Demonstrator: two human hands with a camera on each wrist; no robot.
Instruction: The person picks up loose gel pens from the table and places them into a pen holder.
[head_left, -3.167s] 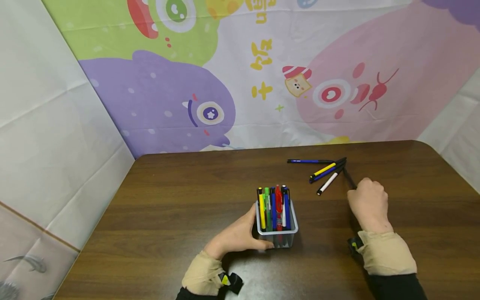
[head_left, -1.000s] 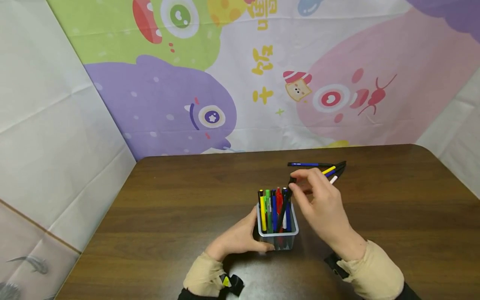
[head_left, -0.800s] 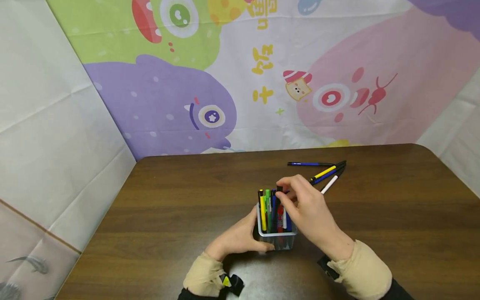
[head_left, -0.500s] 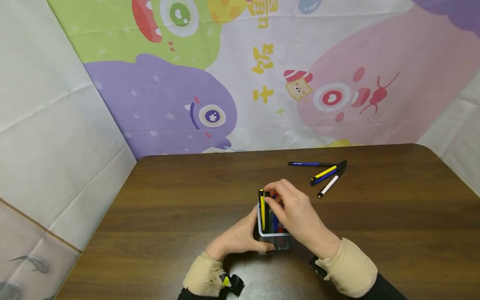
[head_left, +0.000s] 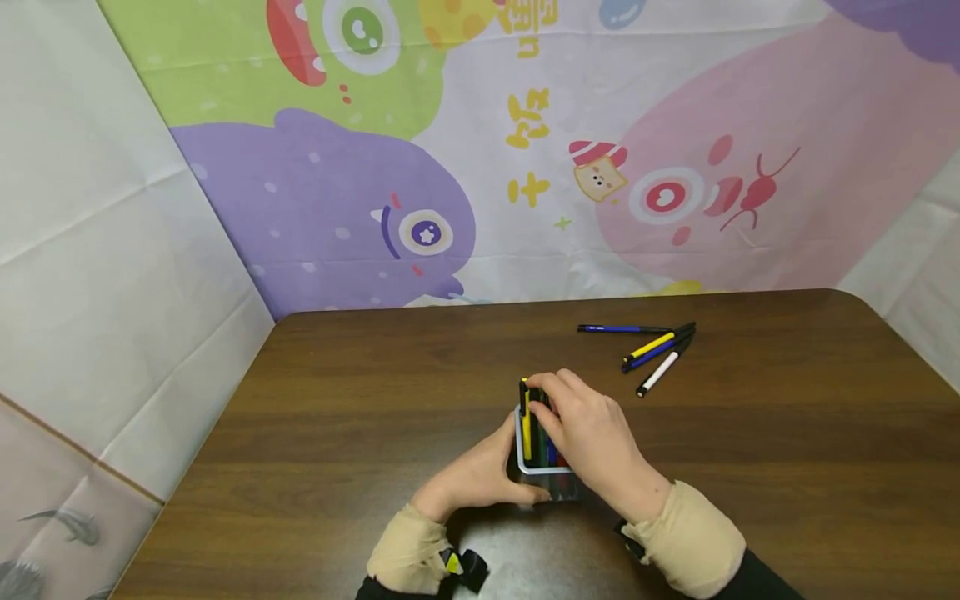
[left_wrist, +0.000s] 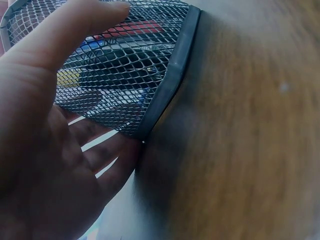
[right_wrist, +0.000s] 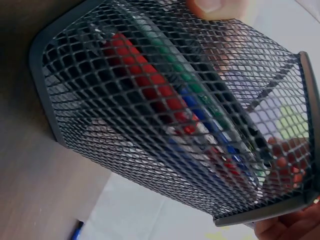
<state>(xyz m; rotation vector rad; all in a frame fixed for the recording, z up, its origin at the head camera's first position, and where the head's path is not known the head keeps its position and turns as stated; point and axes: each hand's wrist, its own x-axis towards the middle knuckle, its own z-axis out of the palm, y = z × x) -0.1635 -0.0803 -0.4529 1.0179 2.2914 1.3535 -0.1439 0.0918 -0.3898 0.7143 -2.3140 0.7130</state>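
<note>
Pen holder [head_left: 542, 471], mesh w/ grey rim, on counter [head_left: 337, 433]; L hand [head_left: 483, 471] wrapped round its L side, thumb on near face. R hand [head_left: 592, 425] grip: thumb + finger pinching top of dark pen [head_left: 535, 433], in holder just beside yellow pen [head_left: 527, 437]. Red pen [right_wrist: 145, 75] + green pen [right_wrist: 175, 62] show thru mesh. Loose pens [head_left: 651, 346], incl. blue, yellow + white, lie farther back, R of holder.

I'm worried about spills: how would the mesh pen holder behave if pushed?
The mesh pen holder may tip if pushed high, as the pens inside stand above its rim. Its solid-looking frame suggests stiffness, and its squarish shape suggests sliding rather than rolling.
</note>
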